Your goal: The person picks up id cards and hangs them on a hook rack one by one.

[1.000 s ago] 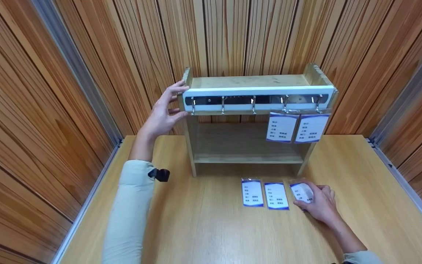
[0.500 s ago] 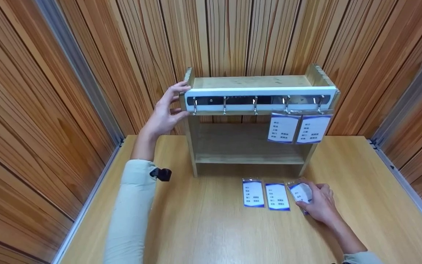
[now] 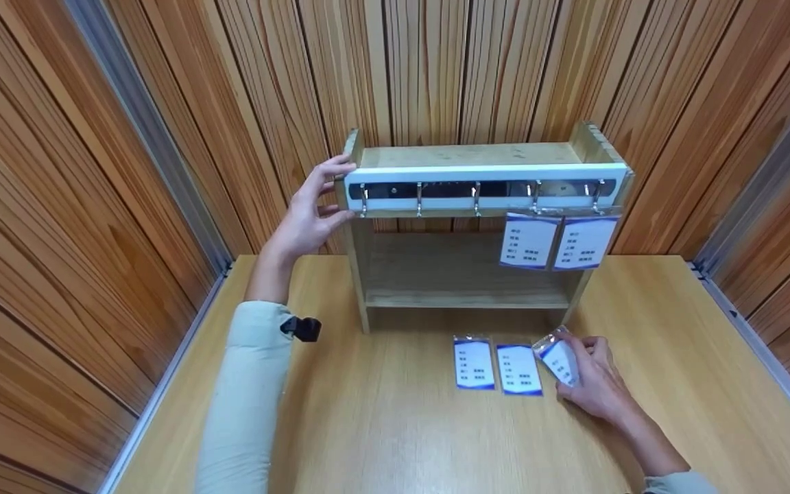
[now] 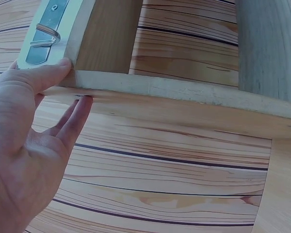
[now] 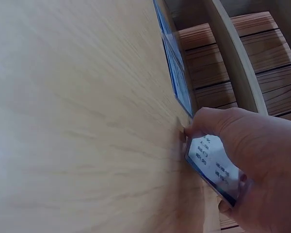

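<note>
My left hand grips the upper left corner of a small wooden shelf. In the left wrist view the thumb lies on the front, by the end of the white hook rail, and the fingers lie against the side panel. My right hand holds a clear-sleeved name badge by its edges, just above the table, tilted; its right part is hidden by the hand. In the right wrist view the held badge shows printed lines between thumb and fingers.
Two more badges, one at the left and one in the middle, lie flat on the table. Two hanging badges, a left one and a right one, are on the rail's right hooks. A wood-plank wall stands behind.
The badge in my right hand has turned, its top edge swinging left and rising off the table. My right fingers have closed in along its edges. The left hand keeps its place on the shelf.
</note>
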A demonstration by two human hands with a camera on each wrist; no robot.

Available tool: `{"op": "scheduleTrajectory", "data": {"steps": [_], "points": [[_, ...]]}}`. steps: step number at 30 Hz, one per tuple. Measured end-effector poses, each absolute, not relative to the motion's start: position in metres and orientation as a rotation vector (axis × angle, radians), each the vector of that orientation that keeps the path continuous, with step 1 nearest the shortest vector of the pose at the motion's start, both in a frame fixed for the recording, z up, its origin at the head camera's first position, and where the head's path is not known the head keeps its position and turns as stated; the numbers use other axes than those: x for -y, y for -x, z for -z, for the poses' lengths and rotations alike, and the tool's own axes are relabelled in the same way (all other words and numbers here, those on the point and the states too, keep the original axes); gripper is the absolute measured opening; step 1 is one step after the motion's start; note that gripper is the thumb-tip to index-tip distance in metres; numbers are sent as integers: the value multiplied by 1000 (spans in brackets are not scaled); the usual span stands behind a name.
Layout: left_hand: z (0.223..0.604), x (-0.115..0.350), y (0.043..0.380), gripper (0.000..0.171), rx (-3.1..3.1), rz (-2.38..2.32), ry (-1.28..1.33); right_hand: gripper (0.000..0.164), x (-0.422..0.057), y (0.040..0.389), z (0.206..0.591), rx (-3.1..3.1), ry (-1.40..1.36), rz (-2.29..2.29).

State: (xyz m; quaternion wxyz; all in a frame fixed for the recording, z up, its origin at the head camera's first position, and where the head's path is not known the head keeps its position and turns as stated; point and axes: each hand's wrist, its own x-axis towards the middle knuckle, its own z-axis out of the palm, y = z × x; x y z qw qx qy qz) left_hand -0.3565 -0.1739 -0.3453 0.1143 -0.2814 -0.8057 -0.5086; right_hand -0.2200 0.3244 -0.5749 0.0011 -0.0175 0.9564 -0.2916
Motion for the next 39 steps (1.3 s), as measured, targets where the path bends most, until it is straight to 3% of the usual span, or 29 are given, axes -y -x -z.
{"op": "scheduleTrajectory", "data": {"steps": [39], "points": [[346,173,356,67,2378,1502,798,96,-308,219,566,-3078,151,869]]}}
